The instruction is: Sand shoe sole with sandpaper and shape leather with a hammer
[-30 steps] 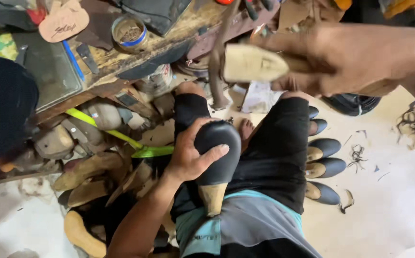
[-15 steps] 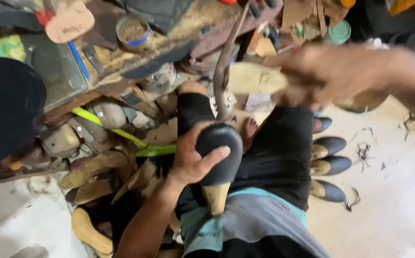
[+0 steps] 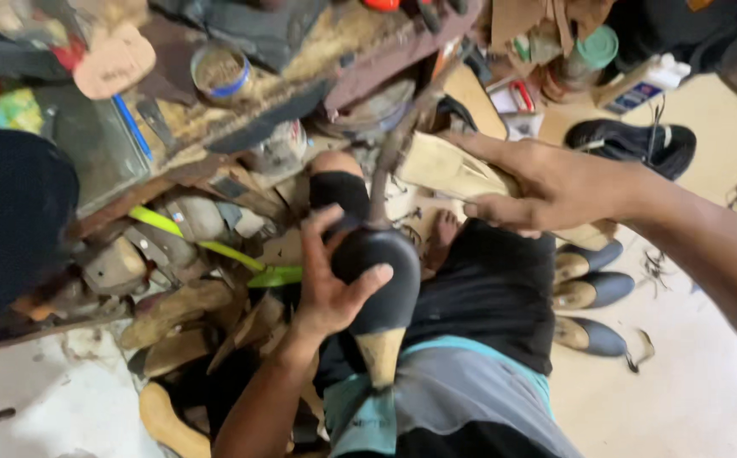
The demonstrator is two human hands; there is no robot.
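Black shoe [image 3: 378, 280] on a tan wooden last, toe up, heel end of the last showing bare below; it sits on the person's lap against black shorts [image 3: 491, 297]. Left hand [image 3: 327, 293] cups its side, fingers [image 3: 322, 233] curled around the upper, thumb across the front. Right hand [image 3: 546, 187] grips a hammer [image 3: 436, 165] by its pale wooden handle, fingers closed; the dark curved head touches the shoe's toe. Cluttered worktop [image 3: 300, 51] above, more shoes [image 3: 589, 288] on the floor at right.

Hammer head [image 3: 378, 191] blurred, perhaps touching shoe [image 3: 377, 280]
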